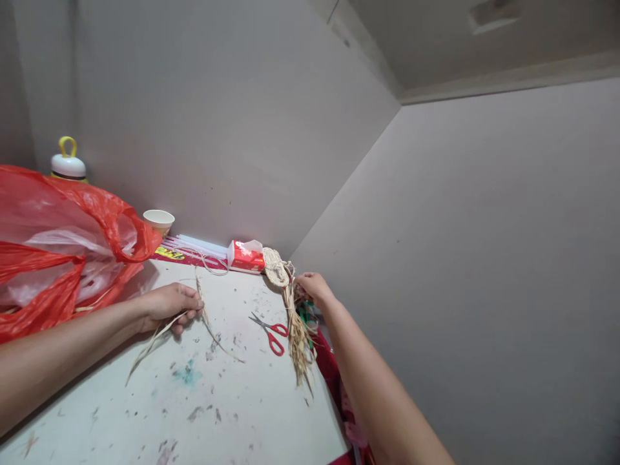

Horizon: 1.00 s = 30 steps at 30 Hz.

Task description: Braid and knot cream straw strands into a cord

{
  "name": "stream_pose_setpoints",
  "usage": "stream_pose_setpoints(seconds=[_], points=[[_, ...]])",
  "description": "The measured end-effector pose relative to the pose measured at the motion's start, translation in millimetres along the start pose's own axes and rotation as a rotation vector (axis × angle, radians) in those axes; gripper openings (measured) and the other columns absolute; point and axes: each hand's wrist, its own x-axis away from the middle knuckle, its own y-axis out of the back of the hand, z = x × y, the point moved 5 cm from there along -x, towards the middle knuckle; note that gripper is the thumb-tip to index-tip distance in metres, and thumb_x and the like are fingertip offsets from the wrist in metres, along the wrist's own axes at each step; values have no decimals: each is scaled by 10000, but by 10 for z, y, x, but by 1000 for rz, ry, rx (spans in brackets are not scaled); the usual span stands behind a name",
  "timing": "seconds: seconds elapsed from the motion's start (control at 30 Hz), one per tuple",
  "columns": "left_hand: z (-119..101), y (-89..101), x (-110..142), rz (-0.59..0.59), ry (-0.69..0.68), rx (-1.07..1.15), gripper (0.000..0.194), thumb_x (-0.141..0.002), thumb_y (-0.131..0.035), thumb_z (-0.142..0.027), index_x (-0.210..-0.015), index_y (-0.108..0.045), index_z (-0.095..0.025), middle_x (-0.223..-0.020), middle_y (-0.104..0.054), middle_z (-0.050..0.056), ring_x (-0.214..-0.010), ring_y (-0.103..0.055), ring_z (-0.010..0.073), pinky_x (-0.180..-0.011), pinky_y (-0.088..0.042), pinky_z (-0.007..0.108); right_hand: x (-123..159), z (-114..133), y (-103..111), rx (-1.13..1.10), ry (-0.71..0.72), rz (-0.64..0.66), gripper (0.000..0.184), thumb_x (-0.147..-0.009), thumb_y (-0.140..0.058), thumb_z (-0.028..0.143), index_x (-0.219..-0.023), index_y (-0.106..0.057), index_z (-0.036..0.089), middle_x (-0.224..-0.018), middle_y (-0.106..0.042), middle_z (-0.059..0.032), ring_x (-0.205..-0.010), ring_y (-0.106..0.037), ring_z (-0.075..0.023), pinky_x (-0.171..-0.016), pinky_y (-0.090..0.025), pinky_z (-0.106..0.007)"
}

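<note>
My left hand [169, 305] rests on the stained white table [203, 413] with its fingers closed on a few thin pale straw strips [206, 316] that trail across the tabletop. My right hand [312, 286] reaches to the table's right edge and pinches a bundle of straw strands [296, 336], which hangs down toward me. A coil of braided straw [275, 266] lies just beyond that hand, by the wall. Red-handled scissors [270, 330] lie on the table between my hands, nearer the right one.
A big red plastic bag [58, 252] fills the left side. Behind it stand a white bottle with a yellow handle [68, 161] and a paper cup [158, 221]. A red tissue pack [246, 256] and white strips lie along the back wall. Grey walls close in on the right.
</note>
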Motion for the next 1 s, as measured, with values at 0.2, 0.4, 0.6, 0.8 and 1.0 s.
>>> stream_pose_setpoints(seconds=[0.2,0.4,0.6,0.8,1.0], points=[[-17,0,7,5,-14,4,261,-633,-690,-342,-648,-539,-129,-464,-447,-58,-377,-339,43,-357,-356,190,97,116,185,-305,61,-78,77,-673,-553,216,-670,-483,186,-583,-582,33,-390,-473,-54,-304,-255,-134],[-10,4,12,-9,-9,-4,283,-622,-696,-364,-647,-536,-132,-463,-443,-61,-376,-324,39,-358,-353,189,167,158,330,-502,113,-111,139,-637,-653,231,-721,-563,165,-633,-627,2,-511,-574,-82,-429,-451,-155],[27,27,-11,-7,-24,-17,293,-620,-690,-378,-645,-527,-137,-470,-449,-57,-385,-325,43,-358,-361,192,195,189,490,-541,155,-166,205,-621,-712,290,-709,-588,153,-632,-654,-24,-474,-585,-103,-360,-425,-164],[3,13,8,-19,-11,-13,294,-586,-706,-362,-639,-520,-141,-467,-445,-64,-379,-315,39,-350,-356,187,183,400,765,-513,227,-340,157,-723,-605,306,-681,-539,170,-571,-638,3,-380,-521,-70,-318,-350,-142],[5,11,5,-5,-15,-8,295,-566,-713,-354,-639,-521,-143,-458,-438,-65,-381,-312,38,-348,-331,176,206,598,870,-450,265,-398,107,-689,-595,243,-645,-546,158,-506,-612,-1,-365,-505,-80,-322,-339,-153]])
